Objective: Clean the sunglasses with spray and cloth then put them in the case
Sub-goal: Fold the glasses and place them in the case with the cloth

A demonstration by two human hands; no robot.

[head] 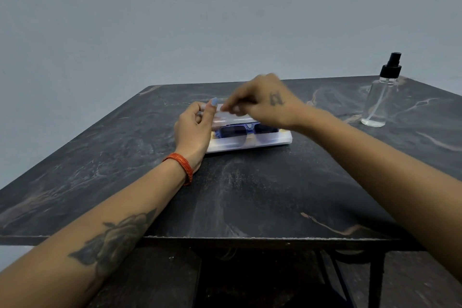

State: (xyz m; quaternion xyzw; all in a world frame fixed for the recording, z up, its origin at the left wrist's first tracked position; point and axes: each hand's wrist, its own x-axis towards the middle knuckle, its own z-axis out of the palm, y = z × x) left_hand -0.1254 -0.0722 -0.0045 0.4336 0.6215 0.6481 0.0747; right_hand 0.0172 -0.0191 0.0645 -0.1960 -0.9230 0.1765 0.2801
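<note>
Blue-framed dark-lens sunglasses (246, 130) lie inside the clear plastic case (250, 144), mid-table on the dark marble-look tabletop (250, 195). Left hand (193, 130) grips the case's translucent lid (222, 117) at its left end; right hand (265, 102) pinches the lid's top edge. Clear spray bottle with black nozzle (381, 97) stands upright far right, well apart.

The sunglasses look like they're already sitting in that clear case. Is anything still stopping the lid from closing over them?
Nothing visible does. The sunglasses lie inside the case, and both hands, left hand and right hand, hold the lid above them. The spray bottle stands apart, far right on the table.
</note>
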